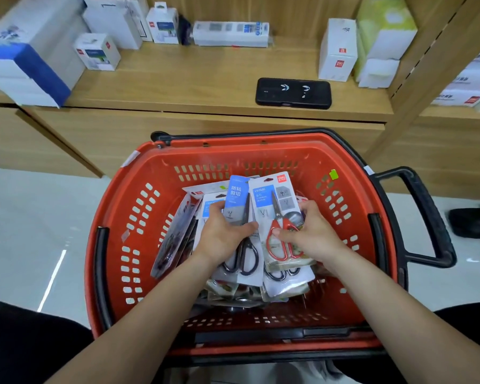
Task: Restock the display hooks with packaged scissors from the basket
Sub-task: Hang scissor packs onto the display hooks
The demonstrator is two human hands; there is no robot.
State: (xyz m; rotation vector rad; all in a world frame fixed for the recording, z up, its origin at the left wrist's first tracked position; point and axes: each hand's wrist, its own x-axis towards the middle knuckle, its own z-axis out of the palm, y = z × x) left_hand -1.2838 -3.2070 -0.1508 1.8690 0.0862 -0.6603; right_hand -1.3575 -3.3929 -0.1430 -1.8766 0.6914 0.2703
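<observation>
A red plastic basket (pixel 161 173) with black handles stands on the floor in front of me, holding several carded packs of scissors. My left hand (pixel 225 231) grips a pack of black-handled scissors (pixel 237 195) with a blue card top. My right hand (pixel 313 234) grips a pack of red-handled scissors (pixel 272 189) on a white and blue card. Both packs are held just above the pile inside the basket. More packs (pixel 175 239) lean against the basket's left wall. No display hooks are in view.
A wooden shelf (pixel 194 87) runs behind the basket, with white and blue boxes (pixel 97 51) at the left, white boxes (pixel 338 51) at the right and a black phone (pixel 293 92) lying near its front edge. Pale floor tiles (pixel 25 231) lie to the left.
</observation>
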